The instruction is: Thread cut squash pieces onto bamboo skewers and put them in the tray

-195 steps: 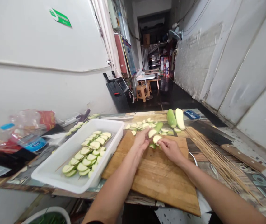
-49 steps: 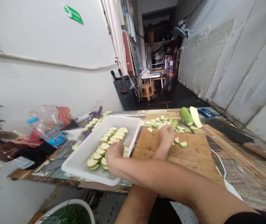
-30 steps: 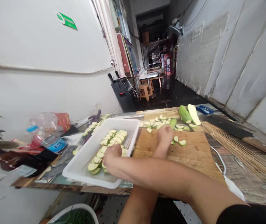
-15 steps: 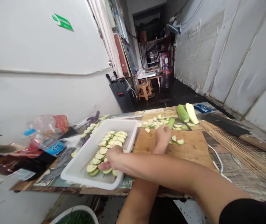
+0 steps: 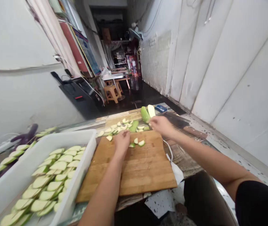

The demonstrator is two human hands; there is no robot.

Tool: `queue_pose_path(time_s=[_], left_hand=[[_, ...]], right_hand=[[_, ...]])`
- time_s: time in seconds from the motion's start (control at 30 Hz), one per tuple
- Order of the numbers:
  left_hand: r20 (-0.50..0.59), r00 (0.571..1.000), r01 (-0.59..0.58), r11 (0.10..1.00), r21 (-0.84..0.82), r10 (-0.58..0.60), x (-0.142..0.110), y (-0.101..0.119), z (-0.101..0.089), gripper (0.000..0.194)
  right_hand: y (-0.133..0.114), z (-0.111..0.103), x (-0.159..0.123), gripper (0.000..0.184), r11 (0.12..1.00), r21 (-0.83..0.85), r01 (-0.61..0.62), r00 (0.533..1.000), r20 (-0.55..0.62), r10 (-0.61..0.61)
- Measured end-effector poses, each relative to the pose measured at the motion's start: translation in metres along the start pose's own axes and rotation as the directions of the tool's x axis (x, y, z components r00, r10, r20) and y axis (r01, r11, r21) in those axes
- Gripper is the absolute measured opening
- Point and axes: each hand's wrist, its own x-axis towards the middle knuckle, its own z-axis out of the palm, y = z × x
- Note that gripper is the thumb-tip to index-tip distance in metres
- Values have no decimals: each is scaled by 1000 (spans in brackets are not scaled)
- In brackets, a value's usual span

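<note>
- Left hand (image 5: 122, 139): fingers curled over cutting board (image 5: 148, 163); contents hidden.
- Right hand (image 5: 160, 124): fingers bunched by squash half (image 5: 151, 110); hold unclear.
- Squash pieces (image 5: 141, 143): on board; brushing could scatter them.
- Knife (image 5: 193, 131): near right hand; sideways swing might knock it.

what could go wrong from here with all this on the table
The knife lies close to the right hand, so a careless reach might nudge it. The cutting board sits close to the near edge of the table and could shift if leaned on. Loose slices by the left hand might get knocked.
</note>
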Motion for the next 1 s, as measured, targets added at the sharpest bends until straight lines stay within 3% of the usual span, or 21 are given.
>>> queue_pose_path(time_s=[0.1,0.17,0.23,0.47,0.57,0.67,0.87,1.0], left_hand=[[-107,989,-113,990,-89,103,-2,-2,1,22],[-77,987,-145,987,-63,140,-4,-2,-1,21],[-32,988,-153,988,14,154,-7,0,-4,21],[159,959,-255,961,108,236,-20,15,-5,26],[188,939,-318,935,155,288,-23,19,-1,23],[149,954,-291,927,238,261,-21,18,-1,22],[-58,994,-71,956,283,91,-2,3,-25,22],[-69,994,-54,943,327,81,13,-5,-37,22]], right_hand=[[81,3,12,25,965,-198,-170,982,43,182],[112,12,9,24,941,-268,-208,968,83,238],[127,20,4,26,928,-308,-210,960,114,255],[136,26,13,32,910,-368,-191,951,161,265],[137,22,20,30,902,-380,-204,940,181,288],[138,19,22,31,908,-374,-188,942,193,274],[141,23,23,32,922,-354,-154,945,221,243],[146,25,25,32,927,-351,-132,945,239,225]])
